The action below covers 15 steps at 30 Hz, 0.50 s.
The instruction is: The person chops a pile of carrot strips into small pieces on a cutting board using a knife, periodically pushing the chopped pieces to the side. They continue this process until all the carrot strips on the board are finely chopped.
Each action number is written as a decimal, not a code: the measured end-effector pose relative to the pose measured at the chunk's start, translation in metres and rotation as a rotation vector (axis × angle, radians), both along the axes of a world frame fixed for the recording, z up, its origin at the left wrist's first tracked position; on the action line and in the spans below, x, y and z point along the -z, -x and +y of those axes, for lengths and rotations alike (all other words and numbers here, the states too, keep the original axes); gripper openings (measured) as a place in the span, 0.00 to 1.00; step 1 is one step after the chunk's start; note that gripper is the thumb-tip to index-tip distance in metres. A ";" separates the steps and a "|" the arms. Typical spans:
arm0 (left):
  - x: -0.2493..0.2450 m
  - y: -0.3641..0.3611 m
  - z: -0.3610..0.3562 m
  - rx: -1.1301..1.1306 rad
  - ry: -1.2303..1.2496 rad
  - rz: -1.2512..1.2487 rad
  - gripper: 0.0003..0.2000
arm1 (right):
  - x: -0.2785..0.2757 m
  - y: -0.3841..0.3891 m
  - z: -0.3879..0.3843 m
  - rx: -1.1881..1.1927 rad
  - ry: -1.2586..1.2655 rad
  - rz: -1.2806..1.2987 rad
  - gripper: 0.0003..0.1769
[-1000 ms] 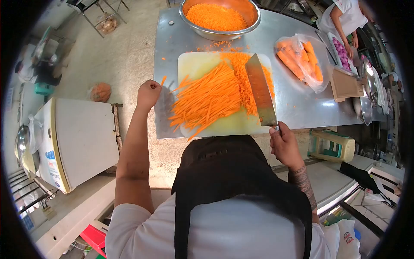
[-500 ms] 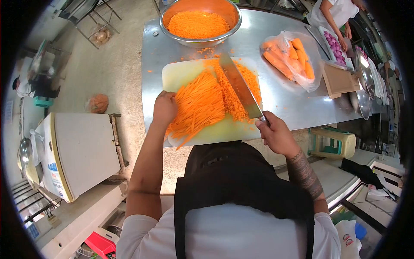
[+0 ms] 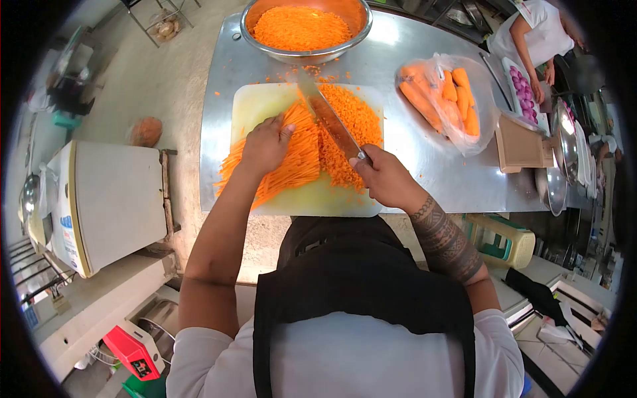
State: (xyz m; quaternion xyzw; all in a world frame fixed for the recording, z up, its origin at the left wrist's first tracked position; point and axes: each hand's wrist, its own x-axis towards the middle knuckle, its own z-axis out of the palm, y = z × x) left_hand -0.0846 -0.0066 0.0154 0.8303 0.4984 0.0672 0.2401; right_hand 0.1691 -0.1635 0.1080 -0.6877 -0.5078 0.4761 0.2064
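My right hand [image 3: 383, 174] grips the handle of a broad cleaver [image 3: 332, 123], its blade slanting up and left along the cut edge of the carrot strips. Thin carrot strips [image 3: 292, 162] lie piled on the left part of a pale cutting board [image 3: 249, 99]. Over the top of this pile rests my left hand [image 3: 267, 144], fingers bent onto the strips and thumb towards the blade. Finely diced carrot [image 3: 348, 109] covers the board right of the cleaver. Some strips hang past the board's left edge.
Behind the board stands a steel bowl [image 3: 312, 54] of diced carrot. A plastic bag of peeled carrots [image 3: 444, 99] lies on the steel table [image 3: 411, 179] at right. Beyond are a brown box [image 3: 521, 142], a tray of purple onions [image 3: 524, 96] and another person [image 3: 531, 33].
My left hand has moved from the pile's left edge onto its top, nearer the blade. The cleaver has shifted left from over the diced carrot to the strips' edge. The whole view has shifted slightly.
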 end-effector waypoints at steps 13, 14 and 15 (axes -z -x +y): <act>0.005 -0.050 0.008 -0.103 -0.060 -0.161 0.18 | 0.016 0.015 -0.001 -0.169 -0.091 -0.171 0.20; 0.001 -0.052 0.003 -0.161 -0.009 -0.152 0.17 | 0.015 0.015 -0.001 -0.159 -0.088 -0.170 0.20; -0.003 -0.054 0.000 -0.220 0.042 -0.141 0.17 | 0.015 0.015 -0.001 -0.150 -0.084 -0.169 0.20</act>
